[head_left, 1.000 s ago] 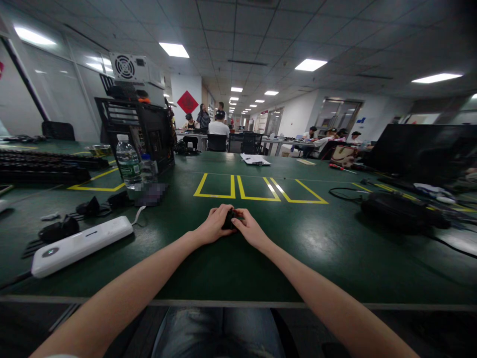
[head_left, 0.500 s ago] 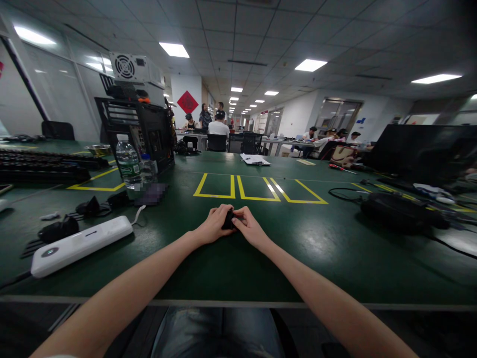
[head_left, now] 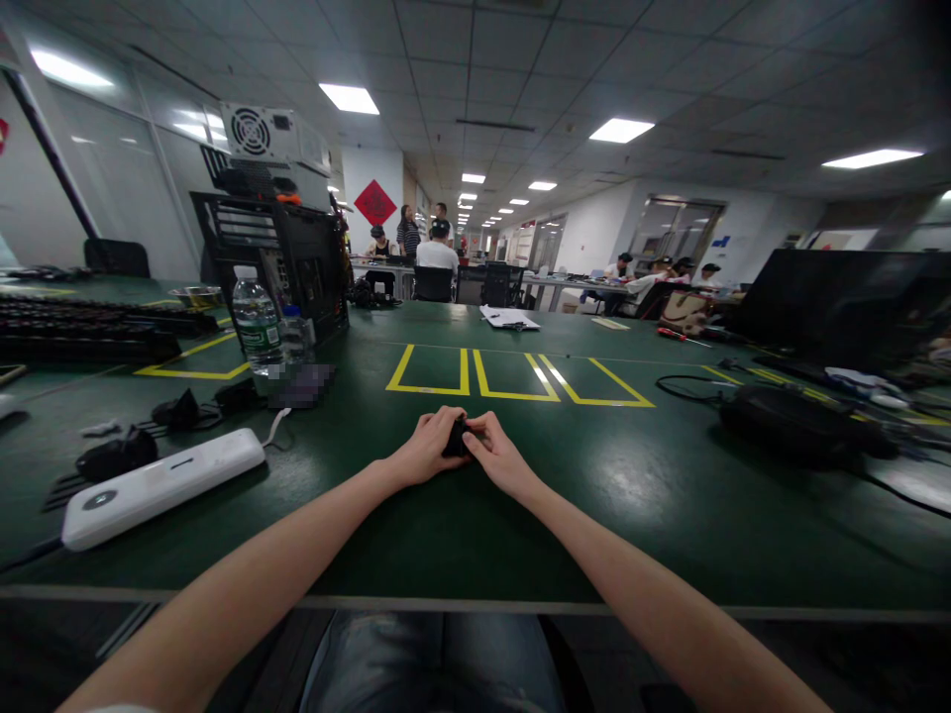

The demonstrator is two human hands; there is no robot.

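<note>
Between my hands is a small black object (head_left: 456, 439), low over or on the green table (head_left: 416, 535); my fingers cover most of it, so its kind does not show. My left hand (head_left: 429, 445) grips it from the left, fingers curled around the far side. From the right, my right hand (head_left: 499, 452) closes on it with thumb and fingers. Just beyond my hands, yellow tape (head_left: 512, 397) marks several outlines on the tabletop.
At left stand a white power strip (head_left: 163, 485), a water bottle (head_left: 257, 322) and an open computer case (head_left: 274, 262). A clipboard with paper (head_left: 509, 318) lies farther back. On the right are a black pouch-like item (head_left: 794, 421) with cables and a dark monitor (head_left: 847, 307). People sit beyond.
</note>
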